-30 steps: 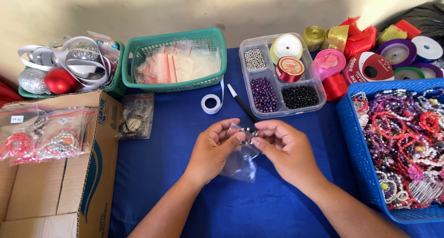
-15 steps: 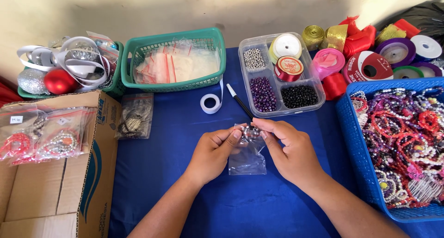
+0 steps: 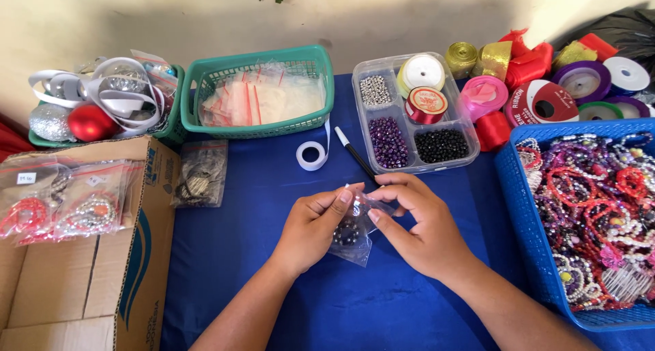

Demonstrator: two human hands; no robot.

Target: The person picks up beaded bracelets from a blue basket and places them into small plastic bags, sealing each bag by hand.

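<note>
Near the centre of the frame, over the blue tablecloth (image 3: pixel 245 255), both hands meet on a small clear plastic bag (image 3: pixel 353 234). Left hand (image 3: pixel 312 229) has its fingers curled round the bag's left side, with thumb and forefinger pinched on the top edge. Right hand (image 3: pixel 424 229) grips the same top edge from the right, its fingertips closed on the plastic and almost touching those of the other hand. Inside the bag lies a dark beaded piece (image 3: pixel 346 232), partly hidden by the left fingers, while the bag's lower corner hangs free below the hands.

Just above the hands lie a black pen with a white cap (image 3: pixel 354 154) and a roll of white tape (image 3: pixel 312 155). Behind them, in the upper middle, a clear compartment tray (image 3: pixel 465 128) holds silver, purple and black beads and two ribbon spools. At upper left of centre a green basket (image 3: pixel 192 95) is filled with empty clear bags. Along the right edge a blue basket (image 3: pixel 520 208) is heaped with beaded bracelets, and ribbon rolls (image 3: pixel 546 98) crowd the upper right corner. At lower left stands a cardboard box (image 3: pixel 102 269) with bagged bracelets on top, and a bag of dark jewellery (image 3: pixel 199 175) lies just beside it.
</note>
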